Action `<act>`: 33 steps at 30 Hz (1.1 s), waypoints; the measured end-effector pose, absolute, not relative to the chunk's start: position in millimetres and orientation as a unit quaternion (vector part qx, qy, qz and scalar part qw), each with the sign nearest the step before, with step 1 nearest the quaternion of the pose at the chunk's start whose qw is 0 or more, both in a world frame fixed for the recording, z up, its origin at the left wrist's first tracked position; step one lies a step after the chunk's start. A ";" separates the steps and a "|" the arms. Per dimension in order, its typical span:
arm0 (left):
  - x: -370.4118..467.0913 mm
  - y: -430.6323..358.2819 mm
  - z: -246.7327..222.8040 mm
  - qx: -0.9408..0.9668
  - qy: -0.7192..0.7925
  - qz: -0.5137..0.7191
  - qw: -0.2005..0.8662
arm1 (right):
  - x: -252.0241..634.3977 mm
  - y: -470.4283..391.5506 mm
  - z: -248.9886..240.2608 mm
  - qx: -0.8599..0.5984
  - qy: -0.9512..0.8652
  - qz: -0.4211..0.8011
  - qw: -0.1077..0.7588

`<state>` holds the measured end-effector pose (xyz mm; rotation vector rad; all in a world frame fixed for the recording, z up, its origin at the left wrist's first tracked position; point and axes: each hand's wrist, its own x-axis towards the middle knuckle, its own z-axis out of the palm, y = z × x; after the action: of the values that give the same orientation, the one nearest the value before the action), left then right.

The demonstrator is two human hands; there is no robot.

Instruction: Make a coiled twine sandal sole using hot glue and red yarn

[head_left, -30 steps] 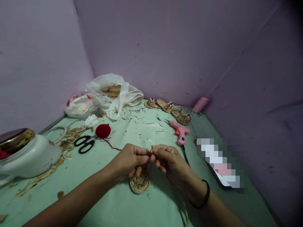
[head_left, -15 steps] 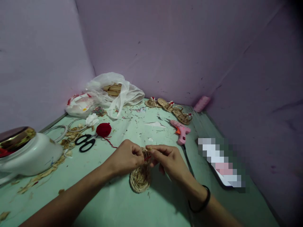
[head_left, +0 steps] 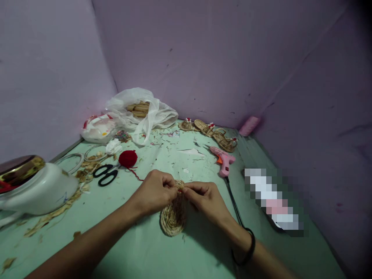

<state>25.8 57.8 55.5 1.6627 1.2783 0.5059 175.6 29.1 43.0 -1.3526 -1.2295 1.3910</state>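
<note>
While both hands meet over the worktop point(head_left: 130, 252), a woven sole point(head_left: 172, 223) sits between and below them, near end on or close to the green surface, far end at the fingertips. Sole = coarse straw-coloured braid, coiled into a long oval. Left hand point(head_left: 157, 193): fingers nearly closed, pinching the far end. Right hand point(head_left: 205, 197): thumb and index closed on the same end, bit of red at the tips; other fingers curled, partly hidden.

Containers: thin, crinkled white plastic bag point(head_left: 167, 116), open, dry tan strips point(head_left: 139, 109) inside. White-and-red bag point(head_left: 99, 130) beside it, contents unclear. Smooth, rounded white pot point(head_left: 52, 190) at left, shiny gold-brown piece point(head_left: 26, 170) on top, something red under it.

Also: fuzzy red yarn ball point(head_left: 128, 159) by black-handled scissors point(head_left: 106, 175), pink plastic glue gun point(head_left: 223, 159), small woven sandals point(head_left: 222, 140) by the wall, papery brown scraps point(head_left: 52, 215) near pot.
</note>
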 end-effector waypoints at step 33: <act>46.6 30.8 33.6 0.768 0.421 0.390 0.285 | 178.9 20.8 35.0 -0.550 -0.656 0.194 0.480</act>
<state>46.6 30.8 33.6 2.0539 1.1271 1.0431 178.9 20.8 35.0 -1.3409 -1.5999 0.4744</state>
